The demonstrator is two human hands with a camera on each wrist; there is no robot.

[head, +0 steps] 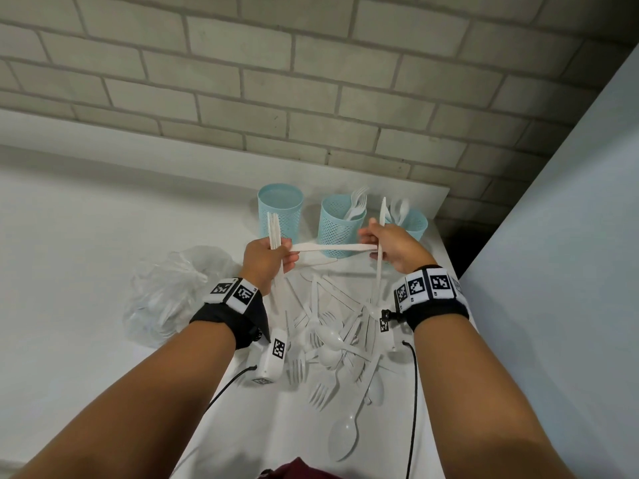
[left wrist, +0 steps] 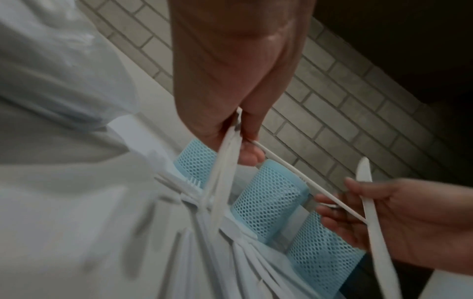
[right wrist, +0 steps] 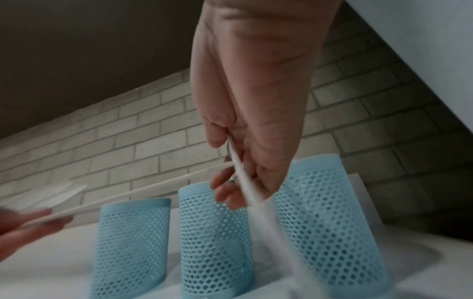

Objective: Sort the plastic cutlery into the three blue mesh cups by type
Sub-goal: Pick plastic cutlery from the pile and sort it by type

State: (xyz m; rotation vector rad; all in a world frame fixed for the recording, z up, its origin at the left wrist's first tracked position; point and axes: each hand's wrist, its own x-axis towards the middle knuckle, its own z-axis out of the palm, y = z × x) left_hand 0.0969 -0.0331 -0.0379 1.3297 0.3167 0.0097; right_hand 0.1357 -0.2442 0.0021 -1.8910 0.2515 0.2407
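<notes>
Three blue mesh cups stand at the back: the left cup (head: 280, 216) looks empty, the middle cup (head: 340, 226) holds forks, the right cup (head: 413, 224) holds spoons. My left hand (head: 268, 259) grips a bundle of white knives (head: 274, 229) upright in front of the left cup. My right hand (head: 387, 248) grips one upright knife (head: 382, 216) before the right cup. Another knife (head: 332, 249) lies level between both hands, its ends at the fingers of each. In the wrist views the level knife (left wrist: 307, 182) (right wrist: 143, 194) spans hand to hand above the cups.
A loose pile of white forks, spoons and knives (head: 332, 340) lies on the white table (head: 86, 236) below my wrists. A crumpled clear plastic bag (head: 173, 288) sits to the left. A brick wall (head: 311, 81) runs behind the cups, and a pale panel (head: 570, 236) stands on the right.
</notes>
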